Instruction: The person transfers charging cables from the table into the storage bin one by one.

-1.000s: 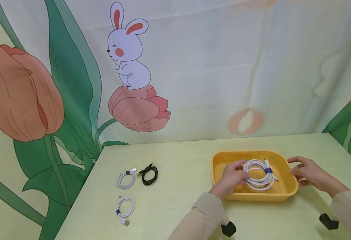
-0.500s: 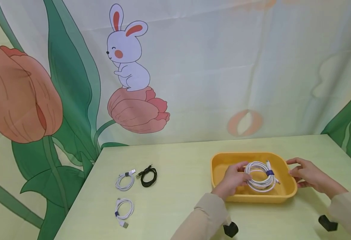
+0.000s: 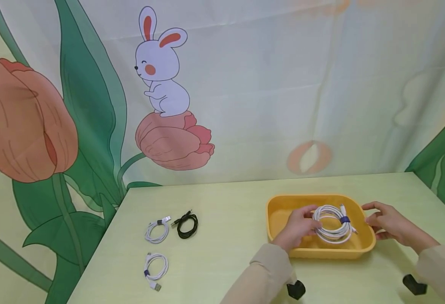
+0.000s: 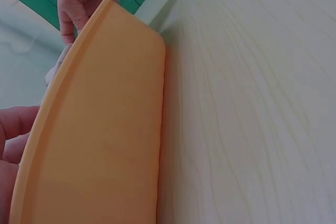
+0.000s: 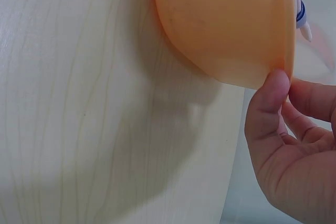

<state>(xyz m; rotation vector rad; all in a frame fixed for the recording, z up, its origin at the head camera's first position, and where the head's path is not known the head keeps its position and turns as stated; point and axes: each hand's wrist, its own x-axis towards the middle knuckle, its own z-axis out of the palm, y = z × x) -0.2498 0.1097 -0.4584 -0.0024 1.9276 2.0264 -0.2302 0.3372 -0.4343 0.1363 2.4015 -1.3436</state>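
My left hand point(image 3: 300, 226) reaches over the near left rim of a yellow plastic tray point(image 3: 283, 207). Between its thumb and fingers it pinches a coiled white cable point(image 3: 328, 240), which is bound by a dark blue strap and lies within the tray's outline. At the tray's right end my right hand point(image 3: 391, 221) holds the rim. The right wrist view shows that thumb point(image 5: 273, 90) against the outer wall, just under the rim, with the index finger on the other side. In the left wrist view the tray wall point(image 4: 110, 114) hides most of the coil.
On the table's left lie two more coiled white cables, an upper one point(image 3: 149, 235) and a lower one point(image 3: 165, 268), beside a coiled black cable point(image 3: 195, 228). A printed curtain point(image 3: 245, 105) hangs behind the table point(image 3: 222, 240). Black pieces point(image 3: 414, 285) show near each sleeve.
My left hand and the white coil have shifted slightly right inside the tray. My right hand stays at the rim. The whole head view has drifted a little.
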